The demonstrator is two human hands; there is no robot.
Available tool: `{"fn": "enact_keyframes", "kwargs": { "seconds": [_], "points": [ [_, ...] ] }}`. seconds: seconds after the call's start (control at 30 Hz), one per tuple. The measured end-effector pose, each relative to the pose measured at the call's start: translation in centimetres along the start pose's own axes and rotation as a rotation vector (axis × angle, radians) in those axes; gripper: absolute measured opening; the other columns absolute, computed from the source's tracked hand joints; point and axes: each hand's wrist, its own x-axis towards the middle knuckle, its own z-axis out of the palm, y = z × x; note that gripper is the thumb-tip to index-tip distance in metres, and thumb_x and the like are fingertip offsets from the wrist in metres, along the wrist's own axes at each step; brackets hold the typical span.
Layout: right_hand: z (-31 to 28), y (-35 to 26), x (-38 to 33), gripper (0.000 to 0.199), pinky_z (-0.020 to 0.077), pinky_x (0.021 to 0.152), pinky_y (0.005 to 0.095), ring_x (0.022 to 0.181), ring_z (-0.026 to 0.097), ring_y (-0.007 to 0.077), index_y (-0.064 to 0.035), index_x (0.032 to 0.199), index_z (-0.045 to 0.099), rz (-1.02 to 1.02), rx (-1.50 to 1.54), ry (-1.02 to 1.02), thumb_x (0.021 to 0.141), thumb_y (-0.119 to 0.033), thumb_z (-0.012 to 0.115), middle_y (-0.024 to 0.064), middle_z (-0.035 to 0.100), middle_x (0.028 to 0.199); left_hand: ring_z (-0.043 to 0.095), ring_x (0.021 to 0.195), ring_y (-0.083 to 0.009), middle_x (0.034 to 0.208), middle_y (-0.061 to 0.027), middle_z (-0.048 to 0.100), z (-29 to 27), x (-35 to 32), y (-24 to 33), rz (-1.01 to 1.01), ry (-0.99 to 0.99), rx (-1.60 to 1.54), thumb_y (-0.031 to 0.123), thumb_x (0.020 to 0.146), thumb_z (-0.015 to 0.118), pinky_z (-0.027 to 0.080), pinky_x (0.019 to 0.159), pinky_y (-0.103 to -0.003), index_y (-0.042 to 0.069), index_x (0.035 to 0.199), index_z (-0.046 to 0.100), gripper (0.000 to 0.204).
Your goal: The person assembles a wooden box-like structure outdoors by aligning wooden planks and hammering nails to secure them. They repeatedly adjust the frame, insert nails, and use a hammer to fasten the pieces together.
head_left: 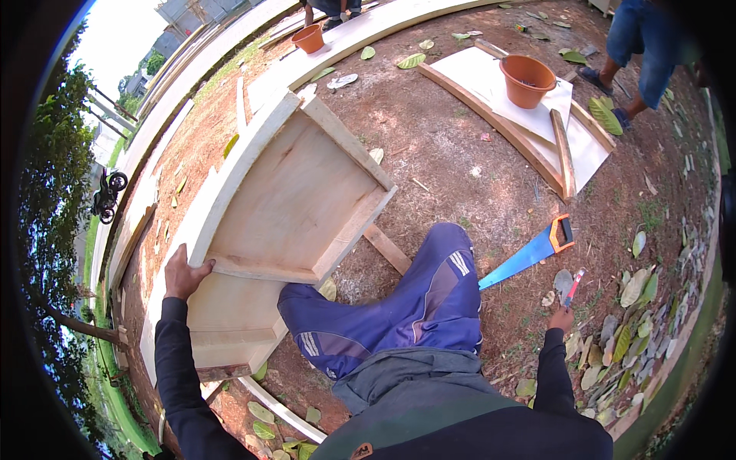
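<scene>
My left hand (pixel 186 276) grips the left edge of a framed plywood panel (pixel 264 203), thumb over the rim. The panel is tilted up beside my left knee, its battens forming shallow compartments on the side that shows. My right hand (pixel 562 319) is off to the right, low over the ground, closed around a slim red-and-white tool (pixel 573 287) whose exact kind I cannot make out. Between that hand and my right knee lies a handsaw (pixel 529 255) with a blue blade and an orange-and-black handle.
An orange bucket (pixel 527 80) stands on a second white-faced panel (pixel 590 157) at the far right, with a loose batten (pixel 562 153) on it. Another person's legs (pixel 640 46) are beyond. A second bucket (pixel 309 38) is near another person at the top. Fallen leaves (pixel 625 337) litter the right.
</scene>
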Motion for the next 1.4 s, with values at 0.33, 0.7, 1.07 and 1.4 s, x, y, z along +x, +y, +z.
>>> {"fn": "enact_keyframes", "kwargs": {
  "seconds": [0.33, 0.7, 1.07, 1.4],
  "points": [
    [-0.4, 5.2, -0.1, 0.039, 0.0519, 0.086, 0.0545, 0.098, 0.07, 0.0485, 0.0035, 0.113, 0.07, 0.252, -0.052, 0.024, 0.096, -0.03, 0.059, 0.0274, 0.074, 0.102, 0.067, 0.082, -0.0466, 0.086, -0.0273, 0.067, 0.0, -0.4, -4.0, 0.014, -0.019, -0.026, 0.031, 0.073, 0.089, 0.055, 0.073, -0.05, -0.004, 0.094, 0.058, 0.052],
    [1.1, 1.5, -1.7, 0.033, 0.0564, 0.089, 0.0572, 0.101, 0.073, 0.0432, -0.0039, 0.109, 0.071, 0.278, -0.349, 0.074, 0.096, -0.034, 0.065, 0.0237, 0.075, 0.105, 0.066, 0.093, -0.0476, 0.101, -0.029, 0.068, 2.6, -2.5, -4.8, 0.012, -0.103, -0.037, 0.026, 0.073, 0.09, 0.054, 0.083, -0.05, -0.009, 0.113, 0.059, 0.062],
    [3.6, -13.4, -8.4, 0.045, 0.0455, 0.107, 0.0509, 0.128, 0.054, 0.0467, 0.0004, 0.137, 0.056, -0.409, -0.008, -0.189, 0.096, -0.014, 0.067, 0.0277, 0.056, 0.138, 0.062, 0.11, -0.0519, 0.117, -0.0343, 0.064, 3.2, -6.1, -7.5, -0.004, -0.101, 0.106, 0.03, 0.079, 0.086, 0.051, 0.094, -0.052, -0.013, 0.13, 0.054, 0.073],
    [15.3, -43.2, -25.6, 0.074, 0.0458, 0.112, 0.0481, 0.135, 0.051, 0.0441, 0.0002, 0.149, 0.042, -0.94, 0.339, -0.977, 0.087, -0.02, 0.076, 0.026, 0.046, 0.147, 0.06, 0.091, -0.0499, 0.097, -0.0291, 0.06, 0.2, -7.7, -0.7, -0.056, -0.132, 0.037, 0.028, 0.08, 0.084, 0.047, 0.079, -0.055, -0.004, 0.114, 0.052, 0.056]
  ]
}}
